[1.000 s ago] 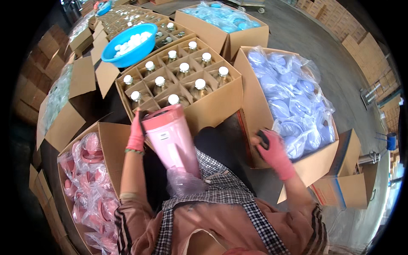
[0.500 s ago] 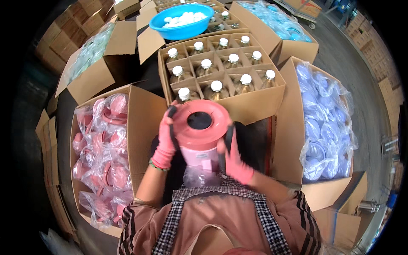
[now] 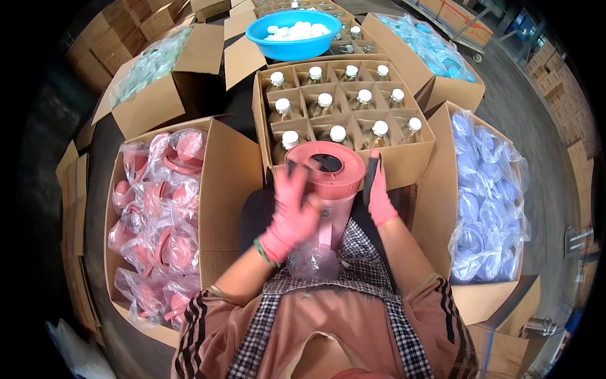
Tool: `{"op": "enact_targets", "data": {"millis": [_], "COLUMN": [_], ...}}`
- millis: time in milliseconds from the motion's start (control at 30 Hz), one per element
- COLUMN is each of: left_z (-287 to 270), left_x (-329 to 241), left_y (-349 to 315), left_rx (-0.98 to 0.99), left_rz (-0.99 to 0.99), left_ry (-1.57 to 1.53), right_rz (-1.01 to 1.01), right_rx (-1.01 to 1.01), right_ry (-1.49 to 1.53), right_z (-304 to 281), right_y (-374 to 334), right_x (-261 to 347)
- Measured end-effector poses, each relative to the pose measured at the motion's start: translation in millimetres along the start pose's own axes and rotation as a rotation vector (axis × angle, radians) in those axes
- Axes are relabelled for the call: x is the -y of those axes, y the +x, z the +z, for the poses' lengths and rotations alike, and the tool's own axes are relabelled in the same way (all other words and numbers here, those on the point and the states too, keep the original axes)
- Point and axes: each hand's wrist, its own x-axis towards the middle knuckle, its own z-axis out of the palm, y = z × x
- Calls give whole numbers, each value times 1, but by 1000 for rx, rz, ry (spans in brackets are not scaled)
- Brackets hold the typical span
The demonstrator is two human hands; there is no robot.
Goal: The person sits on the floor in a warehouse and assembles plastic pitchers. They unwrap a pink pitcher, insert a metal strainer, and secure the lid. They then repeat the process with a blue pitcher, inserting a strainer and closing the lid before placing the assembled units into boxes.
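Note:
A pink jug (image 3: 334, 211) stands tilted between my arms, its wide pink lid (image 3: 300, 155) towards the bottle box. The lid has a dark round centre. Clear plastic wrap (image 3: 314, 262) bunches at the jug's near end, against my checked apron. My left hand (image 3: 288, 211), in a pink glove with dark fingertips, lies along the jug's left side, fingers stretched and thumb apart; it is slightly blurred. My right hand (image 3: 380, 192), gloved alike, is held upright just right of the lid, fingers extended and nothing in them.
Ahead stands a divided carton (image 3: 404, 167) of white-capped clear bottles. Behind it sits a blue basin (image 3: 290, 50) of white caps. Cartons of bagged pink parts (image 3: 180, 215) and bagged lilac parts (image 3: 486, 196) flank me. Green and turquoise bagged parts (image 3: 423, 47) fill farther cartons.
Both hands have loosened from the lid: the right now stands apart from it, the left has slid down the jug's side. The jug has turned, and the whole view has shifted slightly.

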Motion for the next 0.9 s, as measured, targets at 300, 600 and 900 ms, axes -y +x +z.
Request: {"op": "enact_targets", "data": {"millis": [300, 600, 900], "left_z": [-44, 11, 10], "left_x": [18, 175, 190], "left_y": [64, -3, 3], "left_rx": [171, -934, -953], "left_rz": [261, -766, -782], "left_ry": [359, -1748, -1539], "right_rz": [-76, -265, -142], "right_rx": [526, 285, 1162], "right_ry": [490, -1106, -1685], "right_z": [54, 56, 159], "right_y": [12, 119, 141], "right_x": [122, -13, -45]}}
